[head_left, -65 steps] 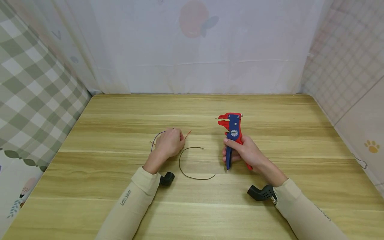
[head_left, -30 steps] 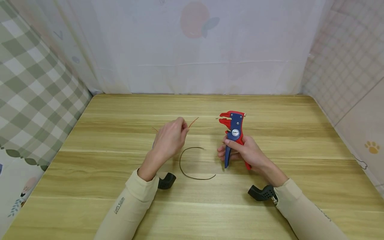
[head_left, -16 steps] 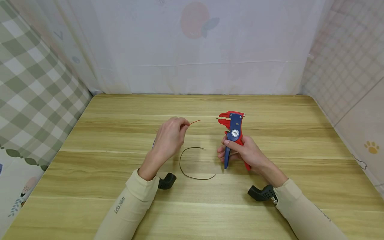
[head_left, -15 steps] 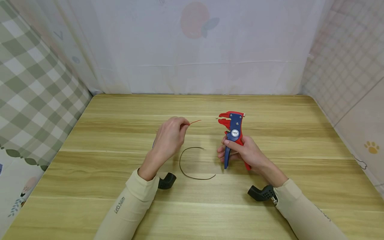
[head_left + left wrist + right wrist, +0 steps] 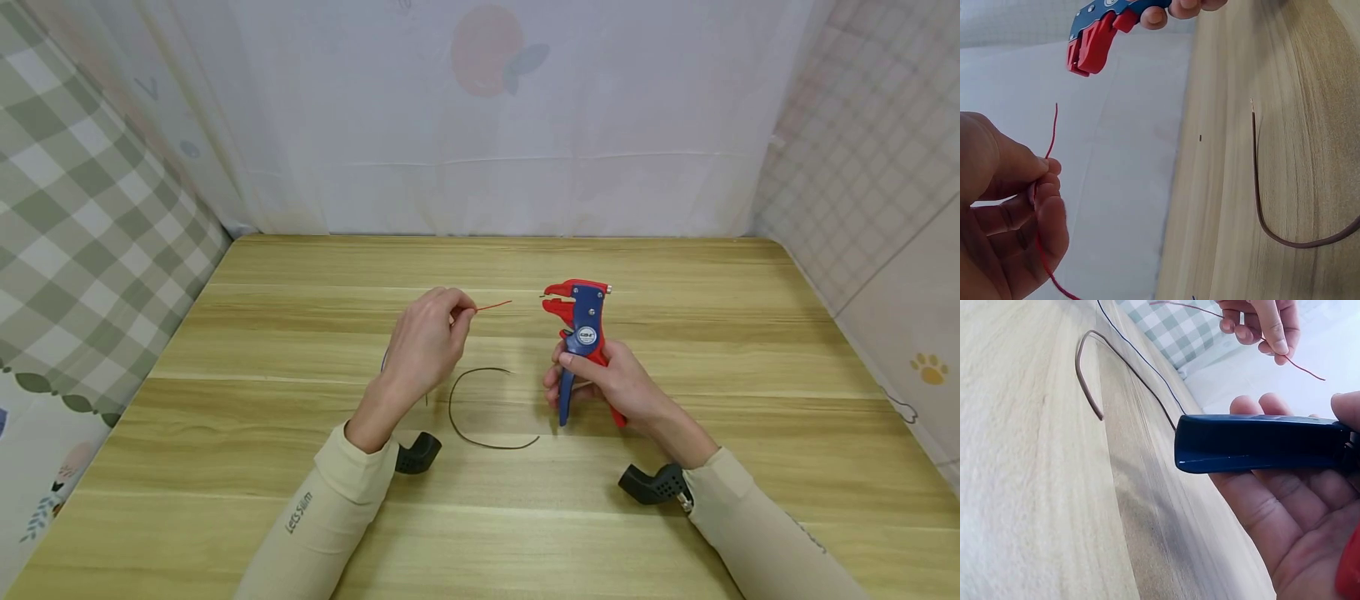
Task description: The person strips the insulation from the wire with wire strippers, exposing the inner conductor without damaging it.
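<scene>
The left grip (image 5: 426,342) pinches the red wire (image 5: 1054,130) between thumb and fingers above the tabletop (image 5: 300,333), its free end pointing toward the wire stripper (image 5: 587,312). The red wire is likely light, flexible and easily bent; grasp it close behind the free end. The right grip (image 5: 613,379) holds the wire stripper by its handles. The wire stripper is probably rigid and heavier; retain hold low on the handles, clear of the jaws.

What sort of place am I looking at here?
Probably an improvised indoor tabletop workspace, screened by cloth: a wood-grain table has a pale printed cloth behind it, and a red-and-blue hand tool and a red wire are in hand.
</scene>
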`<state>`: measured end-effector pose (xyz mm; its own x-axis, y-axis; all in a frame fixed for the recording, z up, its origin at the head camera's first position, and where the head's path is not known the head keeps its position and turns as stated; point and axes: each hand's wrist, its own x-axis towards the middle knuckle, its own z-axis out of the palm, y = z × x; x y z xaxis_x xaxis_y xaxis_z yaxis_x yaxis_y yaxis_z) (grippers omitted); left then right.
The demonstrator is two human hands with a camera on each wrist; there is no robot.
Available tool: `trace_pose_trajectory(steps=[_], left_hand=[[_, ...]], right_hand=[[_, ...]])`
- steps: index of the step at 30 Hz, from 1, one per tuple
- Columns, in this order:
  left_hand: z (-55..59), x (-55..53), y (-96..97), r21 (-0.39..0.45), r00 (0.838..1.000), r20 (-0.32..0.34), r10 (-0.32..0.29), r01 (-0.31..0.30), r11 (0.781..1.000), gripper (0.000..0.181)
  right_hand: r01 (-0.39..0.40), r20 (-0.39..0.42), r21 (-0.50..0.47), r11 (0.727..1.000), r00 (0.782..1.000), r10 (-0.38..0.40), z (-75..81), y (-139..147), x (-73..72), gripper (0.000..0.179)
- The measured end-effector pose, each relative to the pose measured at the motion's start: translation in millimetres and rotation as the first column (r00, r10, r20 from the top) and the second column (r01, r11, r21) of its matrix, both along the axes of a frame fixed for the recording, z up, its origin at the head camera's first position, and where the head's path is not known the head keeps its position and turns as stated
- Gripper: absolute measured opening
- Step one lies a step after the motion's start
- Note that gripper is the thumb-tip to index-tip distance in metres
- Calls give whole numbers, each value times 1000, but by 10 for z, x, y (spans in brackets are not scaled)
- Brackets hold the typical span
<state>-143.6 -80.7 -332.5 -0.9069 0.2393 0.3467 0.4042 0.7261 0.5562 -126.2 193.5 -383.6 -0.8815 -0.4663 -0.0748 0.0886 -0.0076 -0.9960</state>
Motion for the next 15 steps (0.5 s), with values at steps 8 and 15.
trace_pose_trajectory(steps=[8, 15], left_hand=[[2, 7, 13, 18, 1000, -29, -9, 9, 1000, 12], [-3, 16, 34, 53, 997, -70, -21, 25, 998, 10]], right_hand=[[-3, 0, 10, 1000, 1000, 3, 18, 1, 10, 23], [-23, -17, -9, 1000, 1000, 23, 27, 14, 17, 20]])
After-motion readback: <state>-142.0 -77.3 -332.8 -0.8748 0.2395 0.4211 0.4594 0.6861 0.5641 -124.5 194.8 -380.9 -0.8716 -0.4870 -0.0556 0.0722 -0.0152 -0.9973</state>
